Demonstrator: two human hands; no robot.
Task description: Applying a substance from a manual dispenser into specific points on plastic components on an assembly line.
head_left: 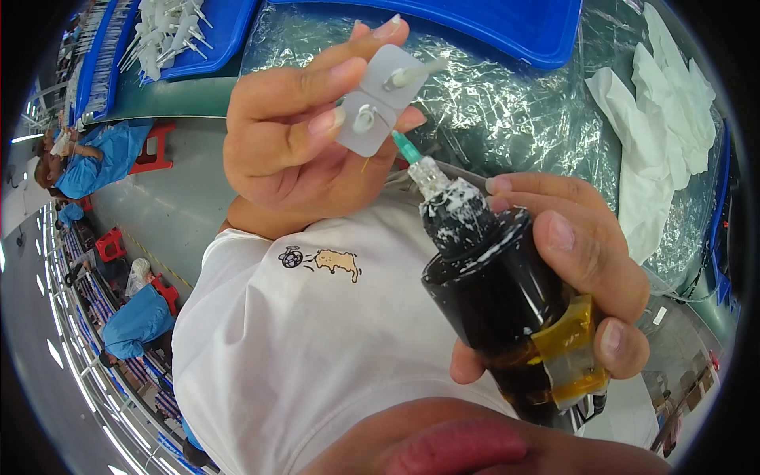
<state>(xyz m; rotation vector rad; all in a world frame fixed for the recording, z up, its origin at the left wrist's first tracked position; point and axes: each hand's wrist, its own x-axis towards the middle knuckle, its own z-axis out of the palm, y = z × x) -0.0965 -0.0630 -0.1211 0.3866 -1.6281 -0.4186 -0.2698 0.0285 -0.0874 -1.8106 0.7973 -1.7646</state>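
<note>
Between the thumb and fingers of my left hand (309,131) is a white plastic part made of two rounded squares (366,136). A translucent stem (412,74) sticks out of its upper square, and a short round stub is on the lower one. My right hand (590,245) is wrapped round a thick black cylindrical dispenser (499,293), tilted up to the left. White residue coats its dark nose, and amber tape covers part of its body. Its green needle tip (407,148) points at the lower square's edge; whether they touch I cannot tell.
A blue tray (229,47) at the upper left holds many white stemmed parts (166,36). Another blue tray (507,28) lies at the top on clear plastic sheeting (491,103). Crumpled white tissue (657,134) is at the right. People in blue and red stools (108,244) are farther left.
</note>
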